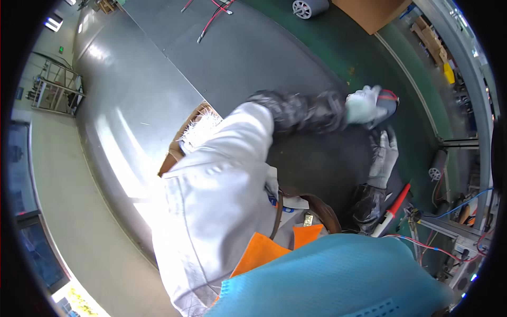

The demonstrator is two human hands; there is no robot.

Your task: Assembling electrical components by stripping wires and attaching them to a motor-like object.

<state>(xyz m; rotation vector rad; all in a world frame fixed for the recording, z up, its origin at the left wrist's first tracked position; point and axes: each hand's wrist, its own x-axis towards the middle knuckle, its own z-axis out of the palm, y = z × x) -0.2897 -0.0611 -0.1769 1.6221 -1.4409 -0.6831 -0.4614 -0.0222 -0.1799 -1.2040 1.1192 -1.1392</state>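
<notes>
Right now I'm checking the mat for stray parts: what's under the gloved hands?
The left hand grips a dark tool with red trim; the right hand lies flat on the black mat. Anything beneath the palms is hidden.

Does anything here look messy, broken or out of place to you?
Slightly untidy, nothing plainly broken. Loose red cables trail across the dark mat, and a cardboard box of white strands sits at the steel table edge. The gloved left hand grips a small dark, red-trimmed object; the right hand rests nearby.
</notes>
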